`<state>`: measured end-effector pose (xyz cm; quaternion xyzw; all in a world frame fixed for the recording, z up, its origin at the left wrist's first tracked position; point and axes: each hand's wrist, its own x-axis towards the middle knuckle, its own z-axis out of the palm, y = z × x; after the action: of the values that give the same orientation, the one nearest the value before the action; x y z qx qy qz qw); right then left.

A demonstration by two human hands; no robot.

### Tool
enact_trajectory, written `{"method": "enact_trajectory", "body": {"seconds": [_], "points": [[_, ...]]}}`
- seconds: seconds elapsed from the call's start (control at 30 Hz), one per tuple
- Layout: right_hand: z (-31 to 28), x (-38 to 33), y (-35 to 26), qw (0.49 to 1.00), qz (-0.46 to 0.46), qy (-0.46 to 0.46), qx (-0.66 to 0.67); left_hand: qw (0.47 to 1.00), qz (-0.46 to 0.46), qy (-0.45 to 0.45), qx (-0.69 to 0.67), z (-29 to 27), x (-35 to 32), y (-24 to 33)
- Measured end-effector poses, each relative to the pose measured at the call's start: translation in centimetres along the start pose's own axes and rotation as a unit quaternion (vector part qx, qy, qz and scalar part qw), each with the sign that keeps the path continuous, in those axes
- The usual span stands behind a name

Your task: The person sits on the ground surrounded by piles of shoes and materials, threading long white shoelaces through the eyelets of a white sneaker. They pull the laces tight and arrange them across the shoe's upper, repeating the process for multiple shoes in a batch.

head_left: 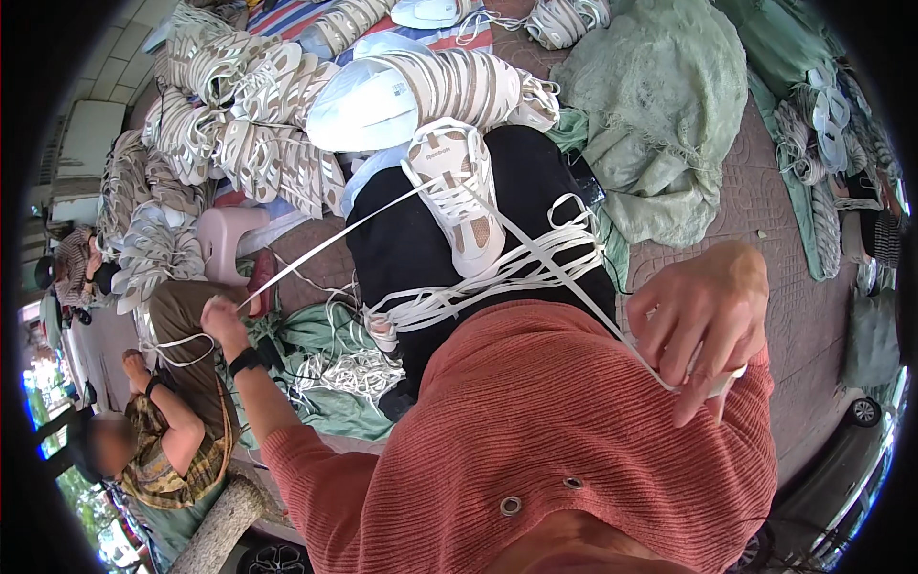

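Note:
A white and tan shoe upper (pixel 469 239) lies on my black-trousered lap, its toe pointing toward me. From its lacing, one white shoelace (pixel 316 251) runs taut to the left and the other end stretches to the right. My left hand (pixel 226 323), wearing a dark wristband, pinches the left end out to the side. Over on the right, my right hand (pixel 703 320) is closed on the other end, its index finger extended downward. A bundle of loose white laces (pixel 459 298) lies across my thighs below the upper.
Rows of stacked shoe uppers (pixel 469 91) lie beyond my knees on a striped sheet. A large pale green sack (pixel 660 115) sits at the far right. More laces (pixel 349 373) lie on green cloth at left, near a pink stool (pixel 228 239) and a seated person (pixel 177 435).

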<state>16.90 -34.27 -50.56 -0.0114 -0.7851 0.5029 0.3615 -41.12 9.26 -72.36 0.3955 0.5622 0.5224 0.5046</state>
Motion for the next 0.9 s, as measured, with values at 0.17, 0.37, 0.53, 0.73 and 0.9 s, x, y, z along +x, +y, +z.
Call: {"method": "enact_trajectory", "body": {"seconds": [0.17,0.37,0.53,0.73,0.9], "points": [[0.3,-1.0,0.0,0.999,0.012,0.04,-0.022,0.787,0.208,-0.205,0.543,8.4,-5.9,-1.1],[-0.7,-3.2,-4.1,0.982,-0.018,0.154,-0.105,0.709,0.454,-0.387,0.376,26.5,-20.2,0.8],[2.0,-10.0,-2.2,0.9,0.023,0.427,-0.08,0.751,0.349,-0.456,0.328,32.4,-25.1,-1.0],[11.0,-25.3,6.4,0.443,0.222,0.836,0.236,0.706,0.358,-0.438,0.426,34.8,-25.9,0.3],[10.4,-26.3,10.5,0.42,0.843,0.333,0.047,0.704,0.347,-0.455,0.421,34.4,-25.4,-0.5]]}}
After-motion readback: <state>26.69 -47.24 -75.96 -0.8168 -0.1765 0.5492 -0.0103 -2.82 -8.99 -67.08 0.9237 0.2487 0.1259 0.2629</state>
